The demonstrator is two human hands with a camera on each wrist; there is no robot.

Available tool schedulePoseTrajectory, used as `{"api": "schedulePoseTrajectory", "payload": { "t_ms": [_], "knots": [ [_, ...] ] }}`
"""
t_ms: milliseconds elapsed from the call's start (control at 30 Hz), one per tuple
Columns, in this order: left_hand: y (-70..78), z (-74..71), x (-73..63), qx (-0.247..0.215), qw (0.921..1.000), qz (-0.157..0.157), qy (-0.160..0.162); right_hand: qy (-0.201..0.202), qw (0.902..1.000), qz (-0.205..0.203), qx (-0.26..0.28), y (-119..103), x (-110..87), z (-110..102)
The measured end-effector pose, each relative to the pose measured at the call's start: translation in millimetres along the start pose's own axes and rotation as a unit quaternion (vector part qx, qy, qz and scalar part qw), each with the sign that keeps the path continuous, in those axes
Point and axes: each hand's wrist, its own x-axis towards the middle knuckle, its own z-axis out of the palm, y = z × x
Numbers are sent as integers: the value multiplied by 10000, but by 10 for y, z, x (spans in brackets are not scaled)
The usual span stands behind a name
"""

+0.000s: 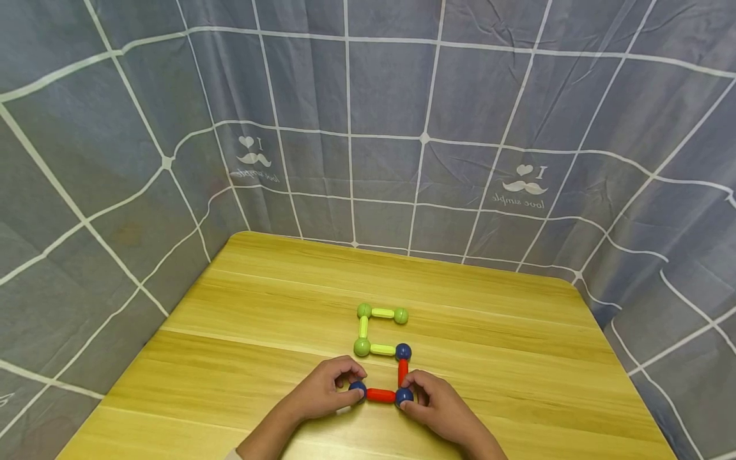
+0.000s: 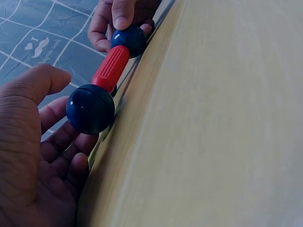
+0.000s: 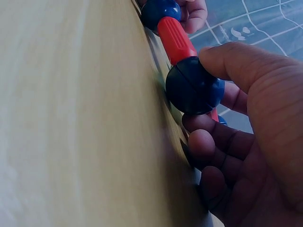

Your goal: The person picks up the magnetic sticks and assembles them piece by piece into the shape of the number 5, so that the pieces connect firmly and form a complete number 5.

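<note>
Ball-and-stick toy pieces are joined in an S-like chain on the table. My left hand (image 1: 324,388) is cupped around the blue ball (image 2: 90,109) at the near left end, its thumb apart from the ball in the left wrist view. The right hand (image 1: 439,406) pinches the near right corner blue ball (image 3: 194,87) between thumb and fingers. A red stick (image 1: 381,395) links these two balls. From the corner, another red stick (image 1: 403,369) runs away to a third blue ball (image 1: 404,351).
Beyond the hands, yellow-green sticks (image 1: 383,349) join green balls (image 1: 361,347) in the far part of the chain, ending at a green ball (image 1: 400,315) on the right. The wooden table (image 1: 276,287) is bordered by a grey curtain (image 1: 385,166) with white lines.
</note>
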Motion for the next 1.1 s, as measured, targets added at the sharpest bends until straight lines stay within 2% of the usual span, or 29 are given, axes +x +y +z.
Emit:
{"api": "schedulePoseTrajectory", "payload": {
  "t_ms": [133, 300, 633, 867, 1100],
  "knots": [
    [-9, 14, -37, 13, 10000, -20, -85, -40, 9999, 104, -50, 21, -33, 26],
    [-22, 19, -41, 59, 9997, 121, -207, -2, 9997, 113, -226, 37, -61, 31],
    [-15, 48, -13, 111, 9996, 12, -241, 56, 10000, 38, -44, 23, -101, 10],
    [-9, 8, -15, 247, 9995, 33, -191, 91, 9999, -67, -124, 0, -52, 22],
    [-24, 13, -25, -20, 9998, -111, -161, -139, 9999, 5, 83, 5, -95, 24]
  ]
}}
